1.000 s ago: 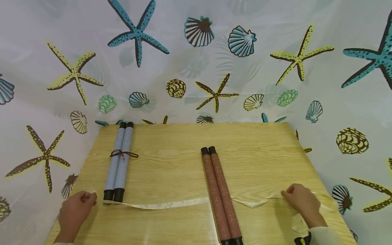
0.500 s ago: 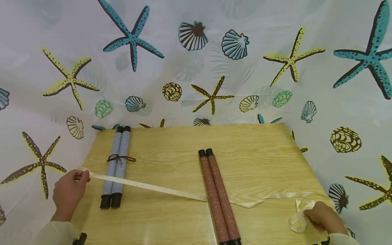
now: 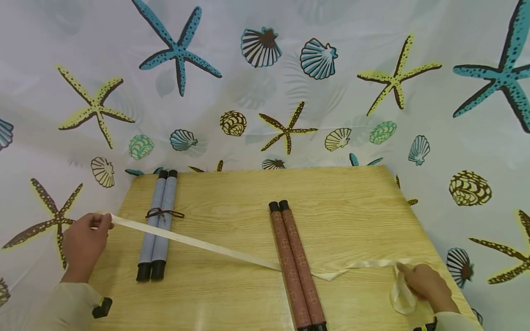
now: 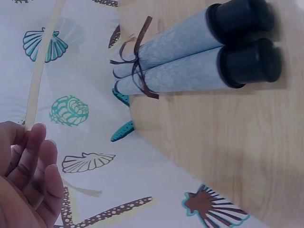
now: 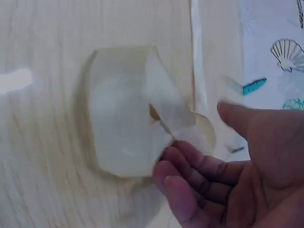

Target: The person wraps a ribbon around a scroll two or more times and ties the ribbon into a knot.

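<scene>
My left hand pinches one end of a cream ribbon between thumb and index finger. From there the ribbon slants down over a pair of pale blue rolled scrolls and passes under a pair of reddish-brown scrolls. It emerges on their right with a twist. My right hand is at the ribbon's other end. In the right wrist view, its loosely bent fingertips touch a curled loop of ribbon, while the thumb stands apart, blurred at the tip.
A wood-grain table carries everything. Dark brown cord is tied in a bow around the blue scrolls. All the scrolls have black end knobs. White cloth printed with starfish and shells surrounds the table at the back and sides.
My left hand has lifted the ribbon end and moved it up and left, drawing that stretch straight across the blue scrolls. My right hand moved down to the ribbon loop, then slightly back up.
</scene>
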`<state>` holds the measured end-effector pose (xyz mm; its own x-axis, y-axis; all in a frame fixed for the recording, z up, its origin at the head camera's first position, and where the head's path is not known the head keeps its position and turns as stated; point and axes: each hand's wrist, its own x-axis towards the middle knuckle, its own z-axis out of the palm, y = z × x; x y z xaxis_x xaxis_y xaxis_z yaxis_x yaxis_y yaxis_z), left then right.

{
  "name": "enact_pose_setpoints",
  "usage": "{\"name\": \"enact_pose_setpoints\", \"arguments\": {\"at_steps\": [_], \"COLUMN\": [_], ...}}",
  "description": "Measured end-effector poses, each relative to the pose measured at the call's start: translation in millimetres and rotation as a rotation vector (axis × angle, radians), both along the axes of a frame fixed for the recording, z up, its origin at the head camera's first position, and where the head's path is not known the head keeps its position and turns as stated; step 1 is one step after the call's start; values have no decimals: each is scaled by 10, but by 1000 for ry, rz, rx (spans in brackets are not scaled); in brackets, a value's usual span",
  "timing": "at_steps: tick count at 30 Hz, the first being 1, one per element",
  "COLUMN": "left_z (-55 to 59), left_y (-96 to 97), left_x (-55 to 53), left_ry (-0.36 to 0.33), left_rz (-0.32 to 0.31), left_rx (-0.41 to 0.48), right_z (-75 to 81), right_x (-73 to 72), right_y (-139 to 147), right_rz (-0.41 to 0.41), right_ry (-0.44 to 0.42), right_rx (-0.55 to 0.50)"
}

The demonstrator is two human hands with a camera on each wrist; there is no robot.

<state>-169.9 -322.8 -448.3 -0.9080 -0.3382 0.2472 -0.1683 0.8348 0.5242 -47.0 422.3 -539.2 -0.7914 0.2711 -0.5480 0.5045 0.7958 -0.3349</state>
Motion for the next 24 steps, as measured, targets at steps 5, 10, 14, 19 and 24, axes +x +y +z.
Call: {"name": "enact_pose_setpoints", "arguments": {"at_steps": [5,10,14,19,24], "left_z": [108,269,420,596,781], "left_y": [7,73,133,259,402], "left_x": [-71,-149,-186,-255,-344], "left_ry": [35,54,79,146,198], "left_rz": [6,23,16,3,-45], "left_rx": [5,16,17,31,12], "right_z": [-63,67,361,864,1345], "right_x": [-42,-128,-261,-517,-822], "right_y": [-129,-181,-243,-387,-515], "right_rz": [48,101,101,100,124], "right_ry": [127,276,489,834,1067], "right_rx": [8,51,62,95,91]}}
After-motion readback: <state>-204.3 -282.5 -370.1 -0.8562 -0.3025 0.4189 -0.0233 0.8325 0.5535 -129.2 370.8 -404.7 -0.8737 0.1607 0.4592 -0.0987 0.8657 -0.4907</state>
